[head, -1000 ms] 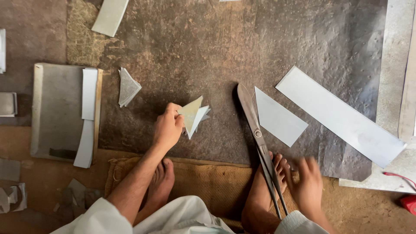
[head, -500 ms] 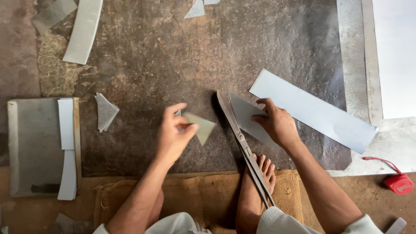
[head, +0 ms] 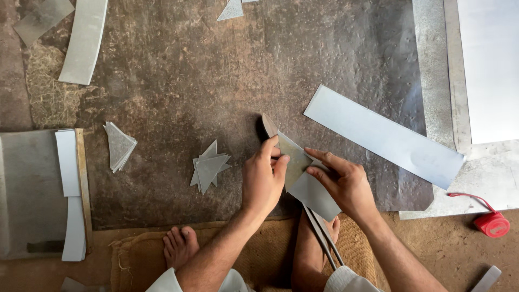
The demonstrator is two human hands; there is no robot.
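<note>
Left hand (head: 263,181) and right hand (head: 344,181) pinch a metal sheet piece (head: 309,184) against shears (head: 319,230); keep it flat, fingers clear at 12 o'clock.

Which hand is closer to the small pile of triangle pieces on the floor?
Left. The left hand is just right of the pile of triangle pieces; the right hand lies farther right, beyond it.

The shears (head: 323,238) lie mostly hidden under the metal piece (head: 309,184).

You have no packages, labels, signs or screens in front of you in the head view; nothing you see carries a wrapper, a sticker, a printed panel or a display of any kind.
</note>
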